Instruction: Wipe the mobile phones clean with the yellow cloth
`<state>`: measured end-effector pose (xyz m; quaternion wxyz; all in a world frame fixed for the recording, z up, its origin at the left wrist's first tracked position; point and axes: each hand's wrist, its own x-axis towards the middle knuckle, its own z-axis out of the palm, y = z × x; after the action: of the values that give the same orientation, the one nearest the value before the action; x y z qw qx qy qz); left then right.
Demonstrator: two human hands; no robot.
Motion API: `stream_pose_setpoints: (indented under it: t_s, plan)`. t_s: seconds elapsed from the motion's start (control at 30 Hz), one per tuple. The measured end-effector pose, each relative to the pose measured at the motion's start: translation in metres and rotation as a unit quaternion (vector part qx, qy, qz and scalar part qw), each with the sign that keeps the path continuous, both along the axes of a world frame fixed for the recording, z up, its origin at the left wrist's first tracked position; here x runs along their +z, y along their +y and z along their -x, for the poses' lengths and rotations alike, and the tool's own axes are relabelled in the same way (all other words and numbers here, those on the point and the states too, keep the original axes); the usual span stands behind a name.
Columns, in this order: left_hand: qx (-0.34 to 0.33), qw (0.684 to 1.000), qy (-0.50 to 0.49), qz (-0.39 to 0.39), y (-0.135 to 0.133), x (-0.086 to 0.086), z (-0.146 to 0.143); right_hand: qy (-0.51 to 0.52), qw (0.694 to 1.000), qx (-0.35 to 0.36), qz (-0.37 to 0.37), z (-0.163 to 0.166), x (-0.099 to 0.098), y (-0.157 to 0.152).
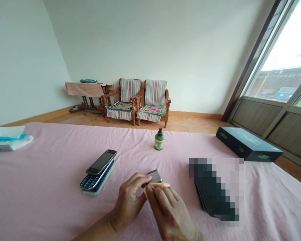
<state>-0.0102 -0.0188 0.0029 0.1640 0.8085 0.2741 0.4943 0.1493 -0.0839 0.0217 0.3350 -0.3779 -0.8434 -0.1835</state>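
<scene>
In the head view, my left hand [127,194] is closed around a small mobile phone [155,175] with a greyish-pink face and a silvery end. My right hand [168,212] pinches a pale yellow cloth [163,184] and presses it against the near part of that phone. Fingers and cloth cover much of the phone. To the left, an open slider phone [102,162] with a dark screen and a keypad lies on a pale green flat item [96,192].
A green spray bottle [159,140] stands upright beyond my hands on the pink bedsheet [52,160]. Tissues [11,142] lie far left. On the right are a dark, partly pixelated object [212,194] and a black box [251,144]. Two wooden chairs [137,105] stand by the wall.
</scene>
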Motion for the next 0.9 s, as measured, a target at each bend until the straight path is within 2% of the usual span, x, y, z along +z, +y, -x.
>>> stream_pose_setpoints:
  t_s: [0.1, 0.23, 0.37, 0.43, 0.5, 0.73, 0.9]
  plan:
    - [-0.01, 1.0, 0.011, -0.002, -0.001, 0.0, 0.0, 0.0, 1.0, 0.017, 0.003, 0.001, 0.001, 0.0]
    - [-0.039, 0.999, 0.03, 0.003, -0.003, -0.002, -0.001, 0.046, 0.998, -0.04, 0.018, -0.01, -0.003, -0.001]
    - [-0.082, 0.988, 0.121, 0.039, -0.005, -0.006, -0.002, 0.139, 0.969, -0.107, 0.174, -0.02, -0.014, 0.004]
    - [-0.094, 0.979, 0.173, 0.059, -0.004, -0.005, -0.001, 0.164, 0.947, -0.114, 0.252, -0.022, -0.021, 0.008]
    - [-0.101, 0.971, 0.203, 0.079, -0.003, -0.001, 0.0, 0.173, 0.934, -0.111, 0.293, -0.023, -0.025, 0.011]
    - [-0.111, 0.959, 0.225, 0.128, 0.002, 0.017, 0.005, 0.151, 0.937, -0.082, 0.305, -0.019, -0.026, 0.008]
    - [-0.035, 0.968, 0.219, 0.121, 0.013, 0.003, 0.009, 0.108, 0.953, -0.056, 0.277, -0.016, -0.024, 0.004]
